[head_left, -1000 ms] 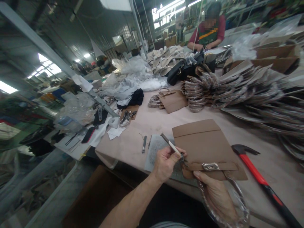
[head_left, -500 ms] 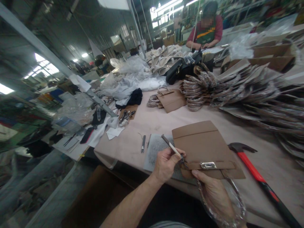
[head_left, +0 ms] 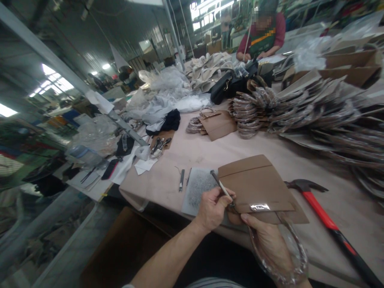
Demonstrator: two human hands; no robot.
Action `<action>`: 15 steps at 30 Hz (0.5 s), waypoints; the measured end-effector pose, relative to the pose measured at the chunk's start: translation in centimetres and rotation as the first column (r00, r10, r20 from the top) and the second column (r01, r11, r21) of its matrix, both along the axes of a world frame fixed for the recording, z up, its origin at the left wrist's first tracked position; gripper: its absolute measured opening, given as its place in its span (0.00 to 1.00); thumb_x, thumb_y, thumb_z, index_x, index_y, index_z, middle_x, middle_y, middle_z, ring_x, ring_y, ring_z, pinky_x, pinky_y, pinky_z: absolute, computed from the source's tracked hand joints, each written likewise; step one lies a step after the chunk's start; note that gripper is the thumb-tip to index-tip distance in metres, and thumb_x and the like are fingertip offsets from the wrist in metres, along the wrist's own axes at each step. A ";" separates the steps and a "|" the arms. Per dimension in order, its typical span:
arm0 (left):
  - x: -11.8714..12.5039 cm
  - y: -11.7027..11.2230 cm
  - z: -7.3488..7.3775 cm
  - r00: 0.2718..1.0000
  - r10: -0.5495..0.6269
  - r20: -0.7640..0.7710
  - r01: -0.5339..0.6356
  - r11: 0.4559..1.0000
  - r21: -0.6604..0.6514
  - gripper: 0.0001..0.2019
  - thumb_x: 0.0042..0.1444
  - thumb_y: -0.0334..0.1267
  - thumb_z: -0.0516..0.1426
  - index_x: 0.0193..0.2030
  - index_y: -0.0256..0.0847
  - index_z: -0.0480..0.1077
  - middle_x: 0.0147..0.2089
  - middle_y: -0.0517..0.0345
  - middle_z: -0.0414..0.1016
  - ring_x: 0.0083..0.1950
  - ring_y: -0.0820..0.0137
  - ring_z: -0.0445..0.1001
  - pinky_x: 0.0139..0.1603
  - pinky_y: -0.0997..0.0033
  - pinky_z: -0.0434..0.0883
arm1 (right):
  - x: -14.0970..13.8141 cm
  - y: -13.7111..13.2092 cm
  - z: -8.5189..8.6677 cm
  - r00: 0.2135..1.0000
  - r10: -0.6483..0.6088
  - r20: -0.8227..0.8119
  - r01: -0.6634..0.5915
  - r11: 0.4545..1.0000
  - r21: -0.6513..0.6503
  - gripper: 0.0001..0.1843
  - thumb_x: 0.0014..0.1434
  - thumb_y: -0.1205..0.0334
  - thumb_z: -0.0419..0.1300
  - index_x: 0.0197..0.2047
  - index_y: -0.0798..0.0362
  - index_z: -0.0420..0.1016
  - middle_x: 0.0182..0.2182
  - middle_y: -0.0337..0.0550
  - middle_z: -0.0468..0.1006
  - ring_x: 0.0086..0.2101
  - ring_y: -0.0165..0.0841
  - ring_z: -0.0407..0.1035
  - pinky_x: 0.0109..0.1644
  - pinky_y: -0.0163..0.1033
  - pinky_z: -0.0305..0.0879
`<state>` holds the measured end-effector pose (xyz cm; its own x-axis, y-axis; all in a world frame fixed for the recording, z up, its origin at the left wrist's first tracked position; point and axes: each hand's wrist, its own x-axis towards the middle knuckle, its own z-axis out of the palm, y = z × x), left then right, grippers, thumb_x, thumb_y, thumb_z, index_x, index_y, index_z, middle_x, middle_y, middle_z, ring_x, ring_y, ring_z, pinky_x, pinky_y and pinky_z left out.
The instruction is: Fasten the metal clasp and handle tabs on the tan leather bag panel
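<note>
My left hand (head_left: 213, 208) is closed around a slim punch-like tool (head_left: 222, 186) with a flat metal head and a pale shaft. Its lower end meets the left end of the strap on a brown bag panel (head_left: 255, 180); the exact contact is hidden by my fingers. A shiny metal clasp (head_left: 259, 207) sits on this strap. My right hand (head_left: 271, 240) grips the panel's near edge, thumb on top, with its plastic-wrapped handle (head_left: 302, 256) looping around the hand. Under the panel's left side lies a grey slab (head_left: 198, 192).
A red-handled claw hammer (head_left: 321, 210) lies right of the panel. A cutter knife (head_left: 181, 180) rests left of the slab. Piled panels with wrapped handles (head_left: 324, 108) fill the right side. A metal post (head_left: 129, 130) slants on the left. Across the table a person (head_left: 262, 36) works.
The tool has shifted slightly right and stands a bit steeper at the strap end. The strap now lies flatter along the panel. My right hand keeps its grip.
</note>
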<state>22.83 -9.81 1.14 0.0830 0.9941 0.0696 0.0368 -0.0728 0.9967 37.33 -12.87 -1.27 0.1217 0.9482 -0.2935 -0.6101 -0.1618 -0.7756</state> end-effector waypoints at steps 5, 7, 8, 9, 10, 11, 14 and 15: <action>0.3 0.7 0.0 0.999 -0.017 -0.037 0.017 1.000 0.019 0.10 0.60 0.39 0.59 0.41 0.36 0.78 0.40 0.49 0.82 0.42 0.63 0.79 0.47 0.67 0.75 | 0.3 0.6 0.7 1.000 0.013 0.003 -0.013 1.000 0.000 0.32 0.37 0.62 0.77 0.48 0.46 0.78 0.51 0.40 0.79 0.53 0.43 0.71 0.67 0.51 0.60; 0.4 1.3 -0.1 0.999 -0.021 -0.047 0.023 0.999 0.027 0.09 0.59 0.39 0.59 0.41 0.36 0.78 0.40 0.49 0.81 0.41 0.64 0.79 0.45 0.68 0.75 | 0.6 1.0 0.8 0.999 0.034 -0.002 -0.034 0.999 -0.001 0.32 0.37 0.61 0.77 0.48 0.46 0.79 0.51 0.41 0.79 0.53 0.44 0.71 0.68 0.53 0.59; 0.6 1.7 -0.2 0.999 -0.026 -0.047 0.027 0.999 0.026 0.09 0.59 0.38 0.59 0.40 0.36 0.77 0.39 0.50 0.81 0.41 0.64 0.78 0.45 0.68 0.74 | 0.9 1.3 0.7 0.999 0.051 -0.001 -0.051 0.999 -0.004 0.32 0.37 0.61 0.78 0.48 0.47 0.79 0.51 0.41 0.79 0.53 0.45 0.71 0.68 0.53 0.59; 0.7 2.1 -0.3 0.999 -0.033 -0.043 0.034 0.999 0.022 0.08 0.58 0.38 0.59 0.40 0.36 0.77 0.39 0.50 0.81 0.40 0.65 0.78 0.44 0.69 0.74 | 1.1 1.7 0.6 0.998 0.070 0.002 -0.070 0.998 -0.007 0.32 0.37 0.60 0.78 0.48 0.47 0.79 0.51 0.42 0.79 0.53 0.45 0.71 0.67 0.53 0.59; 0.9 2.7 -0.4 0.998 -0.042 -0.036 0.043 0.999 0.017 0.08 0.58 0.37 0.59 0.39 0.36 0.77 0.39 0.50 0.81 0.40 0.65 0.78 0.44 0.69 0.74 | 1.4 2.1 0.6 0.997 0.082 0.005 -0.082 0.997 -0.004 0.32 0.36 0.60 0.78 0.47 0.47 0.79 0.51 0.42 0.79 0.53 0.45 0.71 0.67 0.52 0.60; 1.0 3.2 -0.5 0.998 -0.050 -0.029 0.051 0.999 0.014 0.08 0.58 0.37 0.59 0.39 0.36 0.77 0.38 0.51 0.81 0.39 0.66 0.78 0.43 0.70 0.73 | 1.7 2.6 0.5 0.996 0.090 0.010 -0.090 0.996 0.000 0.32 0.36 0.59 0.78 0.47 0.48 0.79 0.51 0.43 0.79 0.53 0.44 0.71 0.66 0.51 0.62; 1.5 4.8 -1.3 0.996 -0.068 -0.061 0.070 0.997 0.034 0.07 0.56 0.35 0.58 0.39 0.35 0.77 0.37 0.52 0.80 0.38 0.67 0.77 0.41 0.71 0.73 | 2.5 3.9 0.0 0.988 0.151 0.033 -0.149 0.987 -0.065 0.30 0.33 0.57 0.79 0.43 0.48 0.80 0.48 0.44 0.80 0.47 0.45 0.74 0.53 0.50 0.74; 1.6 5.3 -1.7 0.993 -0.070 -0.090 0.075 0.996 0.049 0.07 0.56 0.34 0.58 0.38 0.35 0.77 0.37 0.52 0.80 0.38 0.67 0.77 0.41 0.71 0.73 | 2.8 4.3 -0.2 0.984 0.174 0.044 -0.168 0.980 -0.109 0.30 0.32 0.57 0.79 0.42 0.49 0.80 0.46 0.45 0.81 0.43 0.45 0.75 0.45 0.50 0.77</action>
